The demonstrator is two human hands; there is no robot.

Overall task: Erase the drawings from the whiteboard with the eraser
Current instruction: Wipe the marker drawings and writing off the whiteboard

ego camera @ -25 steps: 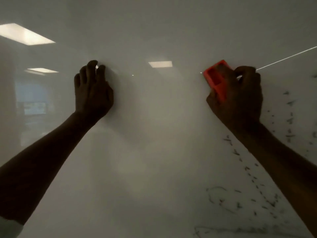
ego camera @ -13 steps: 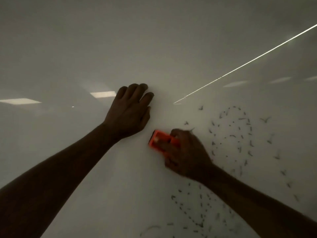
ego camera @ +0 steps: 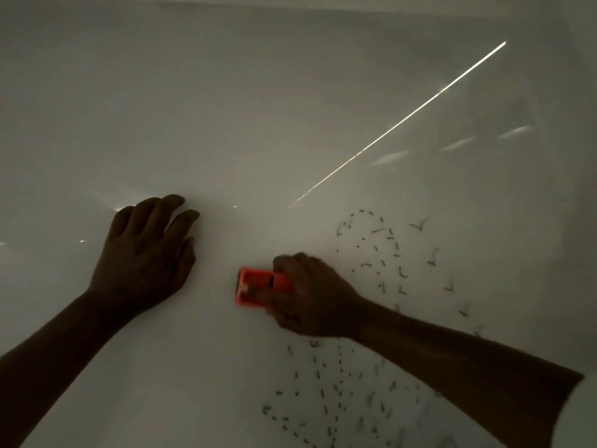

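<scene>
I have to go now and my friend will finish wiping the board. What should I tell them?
Left hand: flat on the whiteboard, holding nothing.
Right hand: gripping the orange eraser against the board.
Done: the board's left side and top show no marks.
Left: the dashed marks right of the eraser and the marks lower down, under the right forearm.
</scene>
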